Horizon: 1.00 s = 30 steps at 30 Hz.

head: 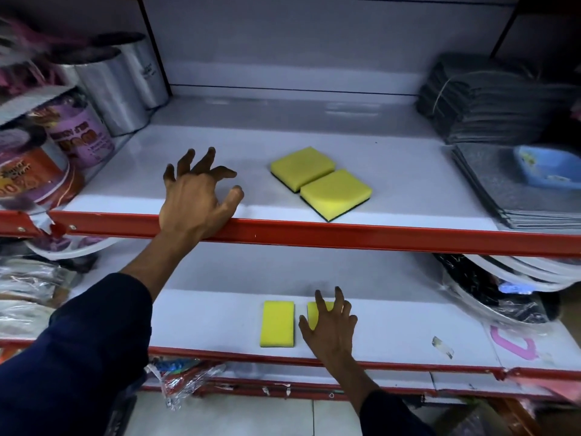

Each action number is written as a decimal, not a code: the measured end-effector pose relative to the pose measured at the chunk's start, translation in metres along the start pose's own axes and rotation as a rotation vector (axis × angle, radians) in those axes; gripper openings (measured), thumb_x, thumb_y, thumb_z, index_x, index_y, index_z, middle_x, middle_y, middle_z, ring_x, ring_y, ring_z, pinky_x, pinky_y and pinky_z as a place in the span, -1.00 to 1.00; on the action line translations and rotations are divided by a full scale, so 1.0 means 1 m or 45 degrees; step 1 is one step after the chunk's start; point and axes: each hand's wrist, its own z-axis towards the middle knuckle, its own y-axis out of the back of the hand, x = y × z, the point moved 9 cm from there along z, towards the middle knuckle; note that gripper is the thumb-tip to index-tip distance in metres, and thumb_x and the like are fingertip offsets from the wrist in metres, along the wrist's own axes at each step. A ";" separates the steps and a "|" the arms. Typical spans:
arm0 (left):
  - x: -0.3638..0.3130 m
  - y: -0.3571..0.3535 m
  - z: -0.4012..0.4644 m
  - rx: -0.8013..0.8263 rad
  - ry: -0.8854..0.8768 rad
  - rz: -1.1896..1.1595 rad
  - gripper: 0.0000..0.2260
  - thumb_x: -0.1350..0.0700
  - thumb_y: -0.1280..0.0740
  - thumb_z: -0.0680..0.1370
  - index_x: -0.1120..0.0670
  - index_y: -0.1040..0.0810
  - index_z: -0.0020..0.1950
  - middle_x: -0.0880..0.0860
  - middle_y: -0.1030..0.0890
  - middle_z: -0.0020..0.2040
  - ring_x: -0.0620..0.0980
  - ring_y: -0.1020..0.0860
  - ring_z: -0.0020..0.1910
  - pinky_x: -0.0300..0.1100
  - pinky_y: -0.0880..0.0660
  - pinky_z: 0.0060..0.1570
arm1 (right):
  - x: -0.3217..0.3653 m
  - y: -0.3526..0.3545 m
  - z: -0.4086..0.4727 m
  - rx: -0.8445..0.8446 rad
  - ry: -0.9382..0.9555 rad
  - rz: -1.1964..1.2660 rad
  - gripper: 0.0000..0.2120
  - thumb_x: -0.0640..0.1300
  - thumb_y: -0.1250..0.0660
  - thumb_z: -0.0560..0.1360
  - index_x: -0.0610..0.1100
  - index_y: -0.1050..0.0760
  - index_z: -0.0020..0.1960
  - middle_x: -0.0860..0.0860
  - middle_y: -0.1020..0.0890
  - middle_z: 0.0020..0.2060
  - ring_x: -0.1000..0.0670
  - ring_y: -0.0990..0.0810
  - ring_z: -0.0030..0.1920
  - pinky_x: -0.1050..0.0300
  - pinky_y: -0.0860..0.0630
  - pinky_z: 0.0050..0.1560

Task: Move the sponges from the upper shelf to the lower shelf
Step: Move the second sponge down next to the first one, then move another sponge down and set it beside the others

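Nearest the viewer, two dark blue sleeves (pixel 72 357) reach forward toward a white shelving unit with red front rails.

On the lower shelf (pixel 408 328), the right hand (pixel 330 328) lies flat with fingers spread, palm down on a yellow sponge (pixel 312 313); only the sponge's left strip shows from under the fingers. The hand is pressing or resting, not closed around it. Just beside it on the left, apart by a narrow gap, a second yellow sponge (pixel 277 323) lies flat, its near edge close to the shelf's red front rail (pixel 251 354). Bare white shelf lies open to the left of this pair and to the right, as far as a scrap of tape (pixel 442 346) and plastic-wrapped goods (pixel 490 294) at the right end.

Farther up, the left hand (pixel 196 196) is over the front edge of the upper shelf (pixel 408 171), fingers splayed and curled, holding nothing, its heel at the red rail (pixel 377 236).

To its right across bare shelf, two yellow sponges with dark green undersides lie touching, both turned at an angle: the nearer sponge (pixel 335 193) close to the front rail, the farther sponge (pixel 302 167) behind and left of it.

Silver rolls (pixel 116 89) and labelled rolls (pixel 81 133) crowd the left end; stacked grey mats (pixel 490 102) and a blue tray (pixel 547 166) fill the right. The back of the upper shelf is open.
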 end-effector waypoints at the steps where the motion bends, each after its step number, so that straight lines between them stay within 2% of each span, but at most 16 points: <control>1: 0.001 0.000 0.000 0.004 0.001 0.003 -0.48 -0.27 -0.05 0.46 -0.14 -0.55 0.29 0.06 -0.29 0.58 0.17 -0.13 0.58 0.36 -0.13 0.47 | 0.004 0.006 0.001 -0.014 0.034 0.010 -0.32 0.32 -0.23 0.42 0.02 -0.38 0.45 -0.23 -0.27 0.52 -0.35 -0.34 0.42 -0.36 -0.43 0.24; 4: 0.001 -0.001 -0.001 0.010 -0.005 0.021 -0.48 -0.27 -0.04 0.47 -0.14 -0.54 0.30 0.06 -0.28 0.58 0.18 -0.13 0.58 0.37 -0.13 0.47 | 0.018 0.041 0.003 -0.114 0.228 0.112 -0.31 0.32 -0.14 0.50 0.02 -0.22 0.54 -0.14 -0.09 0.60 -0.23 0.00 0.59 -0.38 -0.08 0.51; 6: 0.000 -0.002 -0.001 0.009 -0.011 0.030 -0.48 -0.27 -0.04 0.47 -0.14 -0.53 0.31 0.07 -0.28 0.58 0.19 -0.13 0.58 0.38 -0.13 0.46 | 0.030 0.074 0.004 -0.203 0.395 0.187 -0.34 0.22 -0.21 0.53 -0.01 -0.20 0.56 -0.10 -0.08 0.60 -0.14 0.05 0.61 -0.34 -0.06 0.55; 9: -0.001 -0.002 -0.001 0.010 -0.015 0.034 -0.47 -0.28 -0.03 0.47 -0.14 -0.52 0.32 0.07 -0.28 0.58 0.19 -0.12 0.58 0.39 -0.12 0.47 | 0.053 0.125 -0.003 -0.391 0.675 0.257 -0.41 0.07 -0.31 0.52 -0.06 -0.32 0.50 -0.06 -0.26 0.55 -0.08 -0.13 0.58 -0.26 -0.24 0.50; 12: -0.003 -0.002 -0.002 0.025 -0.018 0.033 -0.44 -0.30 -0.02 0.46 -0.13 -0.50 0.34 0.07 -0.27 0.59 0.20 -0.11 0.58 0.40 -0.08 0.47 | 0.073 0.180 -0.023 -0.760 0.938 0.212 -0.56 -0.05 -0.37 0.44 -0.07 -0.56 0.31 -0.05 -0.55 0.36 -0.10 -0.46 0.40 -0.14 -0.48 0.31; 14: -0.003 -0.002 -0.004 0.032 -0.017 0.022 -0.42 -0.30 -0.01 0.45 -0.13 -0.50 0.34 0.07 -0.26 0.59 0.21 -0.10 0.59 0.40 -0.07 0.47 | 0.081 0.217 -0.034 -1.011 1.010 0.150 -0.64 -0.07 -0.39 0.38 -0.04 -0.66 0.16 -0.02 -0.67 0.22 -0.10 -0.58 0.22 -0.05 -0.53 0.14; 16: -0.004 -0.001 -0.005 0.035 -0.017 0.011 -0.41 -0.31 0.00 0.44 -0.13 -0.50 0.35 0.08 -0.26 0.59 0.20 -0.09 0.59 0.40 -0.05 0.47 | 0.087 0.255 -0.031 -1.139 0.973 0.149 -0.67 -0.07 -0.39 0.36 0.00 -0.68 0.11 -0.01 -0.68 0.18 -0.11 -0.58 0.15 -0.03 -0.50 0.09; 18: -0.005 0.001 -0.005 0.041 -0.020 0.008 -0.40 -0.32 0.01 0.43 -0.14 -0.49 0.35 0.07 -0.25 0.60 0.20 -0.08 0.59 0.39 -0.03 0.48 | 0.091 0.285 -0.010 -1.083 0.817 0.187 -0.65 -0.03 -0.37 0.41 0.02 -0.63 0.19 -0.04 -0.62 0.28 -0.16 -0.54 0.24 -0.09 -0.44 0.18; 20: -0.006 0.002 -0.005 0.043 -0.019 0.001 -0.39 -0.32 0.02 0.43 -0.14 -0.50 0.35 0.07 -0.25 0.60 0.20 -0.08 0.59 0.39 -0.03 0.49 | 0.090 0.302 0.021 -0.922 0.601 0.183 -0.57 0.07 -0.33 0.46 0.05 -0.53 0.31 -0.09 -0.47 0.42 -0.22 -0.41 0.36 -0.15 -0.35 0.29; 23: -0.006 0.003 -0.006 0.038 -0.022 0.005 -0.38 -0.32 0.03 0.42 -0.14 -0.50 0.35 0.07 -0.26 0.59 0.20 -0.09 0.59 0.39 -0.06 0.48 | 0.083 0.304 0.066 -0.605 0.316 0.142 -0.42 0.27 -0.22 0.48 0.11 -0.33 0.46 -0.16 -0.22 0.54 -0.28 -0.20 0.48 -0.25 -0.28 0.38; 26: -0.005 0.002 -0.006 0.039 -0.016 -0.003 -0.39 -0.32 0.02 0.42 -0.15 -0.51 0.34 0.06 -0.26 0.59 0.20 -0.09 0.59 0.38 -0.07 0.48 | 0.079 0.285 0.099 -0.309 0.186 0.041 -0.25 0.42 -0.07 0.43 0.16 -0.10 0.55 -0.27 -0.08 0.57 -0.36 -0.08 0.52 -0.38 -0.19 0.44; 28: -0.003 0.003 -0.005 0.033 -0.009 -0.016 -0.40 -0.31 0.01 0.42 -0.15 -0.51 0.33 0.06 -0.27 0.59 0.19 -0.10 0.59 0.37 -0.07 0.48 | 0.080 0.273 0.111 -0.183 0.180 -0.060 -0.20 0.47 -0.05 0.43 0.17 0.01 0.57 -0.30 -0.07 0.55 -0.37 -0.10 0.50 -0.37 -0.18 0.42; 30: -0.003 0.003 -0.004 0.031 -0.003 -0.021 -0.40 -0.31 0.01 0.41 -0.16 -0.51 0.33 0.05 -0.27 0.59 0.18 -0.09 0.59 0.36 -0.06 0.49 | 0.080 0.264 0.118 -0.092 0.180 -0.097 -0.21 0.44 -0.14 0.47 0.15 0.00 0.57 -0.29 -0.22 0.48 -0.33 -0.23 0.41 -0.27 -0.26 0.33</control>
